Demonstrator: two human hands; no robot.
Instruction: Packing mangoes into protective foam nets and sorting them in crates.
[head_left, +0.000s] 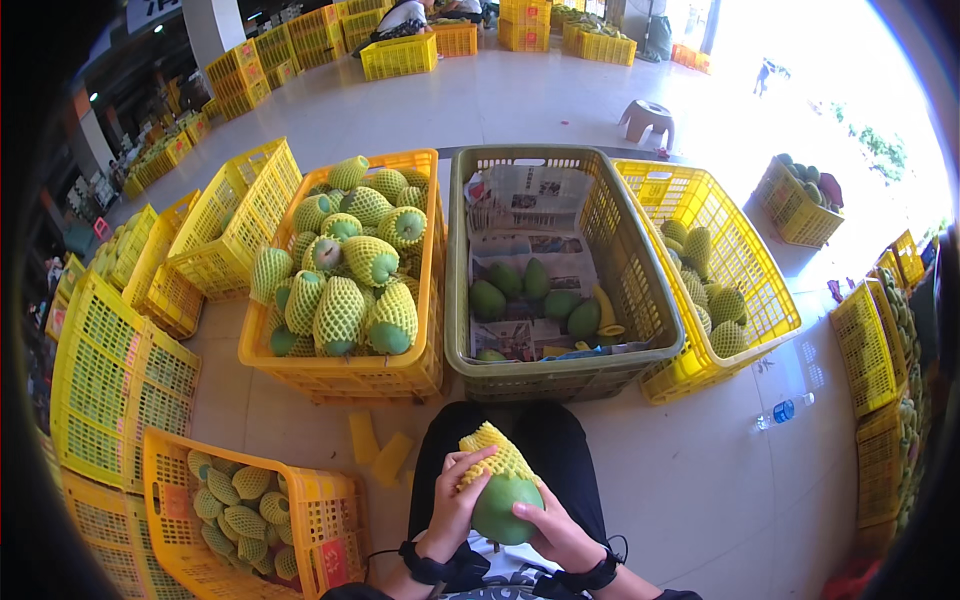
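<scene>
A green mango is held over my lap, its far half covered by a yellow foam net sleeve. My left hand grips the sleeve and the mango's left side. On the right side of the fruit, my right hand holds the bare skin with the thumb on top. Beyond my knees stands an olive-green crate lined with newspaper. Several bare mangoes and a loose yellow foam sleeve lie in it. To its left, an orange crate is heaped with net-sleeved mangoes.
A yellow crate with sleeved mangoes adjoins the olive crate's right side. At lower left sits another orange crate of sleeved mangoes. Flattened foam sleeves and a plastic water bottle lie on the floor. Farther off is a stool.
</scene>
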